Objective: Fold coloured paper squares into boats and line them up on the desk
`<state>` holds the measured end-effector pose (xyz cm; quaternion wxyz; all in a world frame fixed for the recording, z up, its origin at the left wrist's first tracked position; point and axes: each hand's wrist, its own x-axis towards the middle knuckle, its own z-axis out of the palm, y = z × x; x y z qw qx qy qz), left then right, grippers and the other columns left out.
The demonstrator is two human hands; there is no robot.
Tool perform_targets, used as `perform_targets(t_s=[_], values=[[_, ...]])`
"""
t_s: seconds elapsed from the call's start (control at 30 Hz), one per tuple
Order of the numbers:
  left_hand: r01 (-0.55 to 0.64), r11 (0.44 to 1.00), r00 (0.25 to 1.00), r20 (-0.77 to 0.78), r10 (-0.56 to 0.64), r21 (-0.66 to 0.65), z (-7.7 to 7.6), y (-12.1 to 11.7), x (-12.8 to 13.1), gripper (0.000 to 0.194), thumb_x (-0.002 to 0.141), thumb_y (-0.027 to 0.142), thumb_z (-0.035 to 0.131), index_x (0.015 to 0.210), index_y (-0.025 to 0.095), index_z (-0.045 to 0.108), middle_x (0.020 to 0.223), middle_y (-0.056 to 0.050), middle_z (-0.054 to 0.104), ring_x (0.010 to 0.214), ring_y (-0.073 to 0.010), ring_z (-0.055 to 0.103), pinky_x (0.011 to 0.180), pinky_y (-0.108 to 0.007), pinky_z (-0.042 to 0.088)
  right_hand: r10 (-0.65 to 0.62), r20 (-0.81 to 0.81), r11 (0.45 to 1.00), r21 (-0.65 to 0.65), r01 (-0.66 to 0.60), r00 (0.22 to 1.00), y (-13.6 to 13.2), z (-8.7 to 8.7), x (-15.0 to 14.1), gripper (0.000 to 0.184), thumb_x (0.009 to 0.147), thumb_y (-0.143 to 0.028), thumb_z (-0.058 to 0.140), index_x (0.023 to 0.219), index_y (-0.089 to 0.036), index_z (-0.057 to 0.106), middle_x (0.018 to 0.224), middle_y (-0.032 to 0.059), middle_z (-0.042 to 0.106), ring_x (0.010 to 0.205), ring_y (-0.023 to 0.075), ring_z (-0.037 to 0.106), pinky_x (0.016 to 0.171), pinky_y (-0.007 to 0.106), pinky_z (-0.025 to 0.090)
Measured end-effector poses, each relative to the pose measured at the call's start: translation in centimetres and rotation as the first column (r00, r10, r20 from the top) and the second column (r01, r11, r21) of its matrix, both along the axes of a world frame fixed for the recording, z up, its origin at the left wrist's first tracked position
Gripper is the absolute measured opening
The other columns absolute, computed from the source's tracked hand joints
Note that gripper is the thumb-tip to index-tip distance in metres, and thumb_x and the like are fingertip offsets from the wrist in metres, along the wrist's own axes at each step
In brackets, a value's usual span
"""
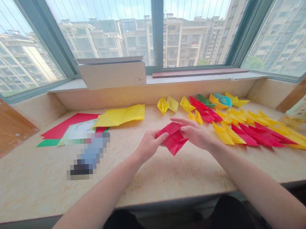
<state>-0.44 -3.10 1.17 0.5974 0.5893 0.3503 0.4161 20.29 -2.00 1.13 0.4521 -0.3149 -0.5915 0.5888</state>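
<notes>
While hands (150, 146) (195, 134) hold red ppr (174, 140), wht box (112, 75) behind, contents hidden

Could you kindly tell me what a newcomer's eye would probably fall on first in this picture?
Probably the piece of red folded paper, held near the centre between the left hand and right hand. Next might come the many folded paper shapes, mostly yellow and red, spread across the right of the beige stone-like counter. The white rectangular box also stands out, before the window, left of centre.
</notes>
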Motion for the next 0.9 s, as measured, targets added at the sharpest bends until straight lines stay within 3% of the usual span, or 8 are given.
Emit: perform_targets(t_s=[0.07,0.17,0.3,0.4,0.67,0.9], values=[[0.001,1.0,1.0,-0.014,0.0,0.007,-0.1,0.1,0.0,0.031,0.082,0.039,0.075,0.097,0.012,0.076,0.09,-0.01,0.077,0.079,-0.0216,0.072,0.072,-0.031,0.058,-0.031,0.03,1.0,0.002,0.031,0.999,0.1,0.0,-0.1,0.05,0.086,-0.037,0.065,0.134,-0.027,0.057,0.107,0.0064,0.074,0.089,0.0222,0.071,0.074,0.033,0.058],[0.008,1.0,0.999,-0.032,-0.007,0.016,-0.5,0.2,0.2,0.028,0.08,0.036,0.076,0.093,0.012,0.077,0.087,-0.009,0.077,0.078,-0.0217,0.072,0.07,-0.03,0.058,-0.149,0.133,0.988,0.051,0.143,0.98,0.3,0.0,-0.4,0.047,0.085,-0.039,0.071,0.127,-0.023,0.062,0.1,0.0067,0.075,0.081,0.0208,0.071,0.066,0.03,0.057],[0.001,1.0,0.999,-0.039,-0.001,0.012,-0.8,0.2,0.3,0.032,0.079,0.04,0.077,0.093,0.011,0.076,0.088,-0.01,0.077,0.081,-0.0237,0.074,0.074,-0.034,0.06,-0.294,0.195,0.953,0.133,0.272,0.936,0.6,-0.2,-0.4,0.032,0.083,-0.037,0.072,0.109,-0.019,0.073,0.102,0.008,0.076,0.087,0.0227,0.071,0.074,0.034,0.057],[0.025,1.0,1.0,-0.014,-0.024,0.014,-0.8,0.2,0.2,0.043,0.087,0.05,0.066,0.099,0.01,0.076,0.093,-0.013,0.078,0.085,-0.0267,0.075,0.079,-0.039,0.061,-0.364,0.202,0.925,0.196,0.327,0.909,0.8,-0.2,-0.2,0.027,0.083,-0.038,0.071,0.102,-0.019,0.076,0.101,0.0071,0.076,0.091,0.0235,0.07,0.081,0.036,0.055],[-0.015,1.0,1.0,0.01,0.014,0.028,-0.9,0.4,0.1,0.047,0.089,0.052,0.063,0.105,0.009,0.075,0.092,-0.014,0.078,0.085,-0.0288,0.076,0.08,-0.042,0.062,-0.364,0.149,0.926,0.161,0.34,0.92,0.9,-0.3,-0.2,0.031,0.082,-0.046,0.071,0.095,-0.018,0.074,0.092,0.0073,0.076,0.082,0.0219,0.069,0.071,0.033,0.054],[0.013,1.0,0.998,-0.055,-0.011,0.023,-0.8,0.5,0.0,0.032,0.084,0.037,0.071,0.101,0.011,0.074,0.092,-0.01,0.078,0.082,-0.0233,0.074,0.077,-0.036,0.06,-0.363,0.122,0.923,0.184,0.338,0.924,1.2,-0.4,0.1,0.027,0.081,-0.043,0.072,0.093,-0.019,0.073,0.091,0.0063,0.076,0.081,0.0204,0.069,0.07,0.031,0.054]])
